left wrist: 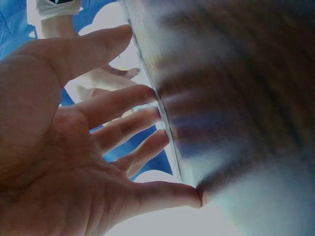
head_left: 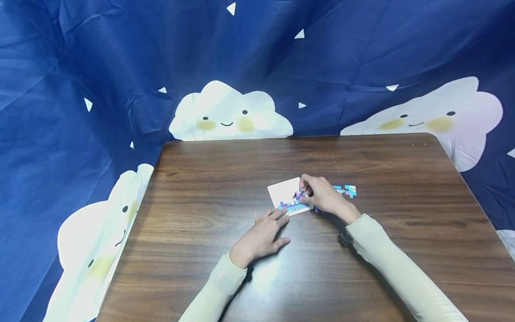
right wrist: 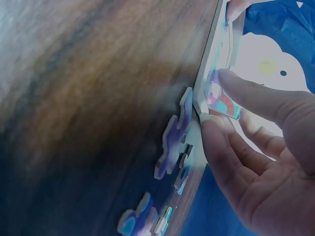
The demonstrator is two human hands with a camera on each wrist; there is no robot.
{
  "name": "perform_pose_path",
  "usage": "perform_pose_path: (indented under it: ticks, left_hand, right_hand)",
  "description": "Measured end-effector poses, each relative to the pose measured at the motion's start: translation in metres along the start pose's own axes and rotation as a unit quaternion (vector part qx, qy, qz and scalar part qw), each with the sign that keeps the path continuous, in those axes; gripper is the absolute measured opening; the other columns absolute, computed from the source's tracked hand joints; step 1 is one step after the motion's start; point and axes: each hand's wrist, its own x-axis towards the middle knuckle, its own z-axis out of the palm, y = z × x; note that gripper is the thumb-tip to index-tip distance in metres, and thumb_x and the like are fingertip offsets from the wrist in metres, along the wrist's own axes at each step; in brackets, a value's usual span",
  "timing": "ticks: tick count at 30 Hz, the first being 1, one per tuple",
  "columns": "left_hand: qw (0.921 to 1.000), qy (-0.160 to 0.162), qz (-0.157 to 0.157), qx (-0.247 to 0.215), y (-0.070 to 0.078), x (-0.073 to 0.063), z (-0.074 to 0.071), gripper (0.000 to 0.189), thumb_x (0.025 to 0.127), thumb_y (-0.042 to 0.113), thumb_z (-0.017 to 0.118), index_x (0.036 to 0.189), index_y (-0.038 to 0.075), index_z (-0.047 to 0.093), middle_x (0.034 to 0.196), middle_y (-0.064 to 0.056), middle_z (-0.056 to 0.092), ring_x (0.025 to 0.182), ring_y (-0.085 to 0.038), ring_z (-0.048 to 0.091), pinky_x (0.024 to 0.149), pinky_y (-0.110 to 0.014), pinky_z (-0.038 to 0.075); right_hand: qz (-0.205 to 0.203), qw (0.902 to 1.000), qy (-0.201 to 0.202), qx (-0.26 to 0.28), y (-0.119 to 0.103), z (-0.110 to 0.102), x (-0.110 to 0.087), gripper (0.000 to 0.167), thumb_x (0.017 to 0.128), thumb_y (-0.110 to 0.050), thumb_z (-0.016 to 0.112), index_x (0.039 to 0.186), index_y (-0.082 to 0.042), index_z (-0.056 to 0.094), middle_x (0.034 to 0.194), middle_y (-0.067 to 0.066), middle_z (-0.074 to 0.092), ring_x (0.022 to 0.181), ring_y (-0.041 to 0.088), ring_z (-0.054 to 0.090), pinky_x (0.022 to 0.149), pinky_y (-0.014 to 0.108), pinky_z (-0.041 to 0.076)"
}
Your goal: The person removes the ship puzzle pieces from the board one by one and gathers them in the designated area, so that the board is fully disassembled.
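A white puzzle board lies on the table, its near part filled with joined blue and purple pieces. At the board's near left edge, my left hand rests its spread fingertips, with the thumb held apart. My right hand is over the board's right side. Between its thumb and fingers it pinches a colourful puzzle piece, partly covered by the hand in the head view. Several loose puzzle pieces lie beside the board, and one light blue piece shows right of my right hand.
The brown wooden table extends around the board on all sides. A blue cloth with white clouds hangs behind the far edge and along the left side. A dark wrist device sits under my right sleeve.
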Motion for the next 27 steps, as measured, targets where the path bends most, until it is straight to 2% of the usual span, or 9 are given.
perform_pose_path:
  ticks: [6,16,21,27]
  left_hand:
    - [1.0,0.003,0.003,0.005,0.0001,-0.0006,0.0011,0.061,0.099,0.04,0.07,0.151,0.009,0.055,0.164,-0.006,0.045,0.15,-0.027,0.043,0.107,-0.076,0.042]
    - [1.0,0.005,0.001,0.008,0.0002,-0.0009,0.0013,0.061,0.099,0.04,0.07,0.151,0.01,0.056,0.165,-0.005,0.044,0.15,-0.026,0.043,0.108,-0.076,0.041]
    - [1.0,0.005,-0.002,0.008,0.0008,-0.0014,0.0005,0.061,0.099,0.04,0.07,0.15,0.01,0.056,0.165,-0.004,0.044,0.15,-0.026,0.042,0.108,-0.077,0.04]
    - [1.0,0.003,-0.004,0.004,0.0014,-0.0013,0.0008,0.061,0.099,0.039,0.07,0.15,0.01,0.056,0.165,-0.005,0.044,0.15,-0.026,0.042,0.108,-0.077,0.04]
  right_hand:
    - [0.009,0.9999,0.013,-0.002,-0.0015,-0.0013,-0.0017,0.018,0.091,-0.01,0.081,0.095,-0.007,0.064,0.085,0.004,0.069,0.077,0.014,0.061,0.07,0.027,0.049]
    - [0.021,0.9995,0.021,-0.015,0.0003,-0.0028,-0.0065,0.016,0.09,-0.018,0.083,0.086,-0.014,0.068,0.079,-0.002,0.071,0.069,0.011,0.058,0.068,0.029,0.047]
    - [0.004,0.9991,0.031,-0.03,0.0025,-0.003,-0.0078,0.015,0.089,-0.023,0.083,0.087,-0.018,0.069,0.08,-0.005,0.075,0.072,0.01,0.065,0.072,0.035,0.053]
    - [-0.04,0.9963,0.032,-0.068,0.0053,-0.0046,-0.0097,0.014,0.089,-0.024,0.082,0.086,-0.022,0.068,0.09,-0.004,0.081,0.082,0.015,0.075,0.073,0.041,0.058]
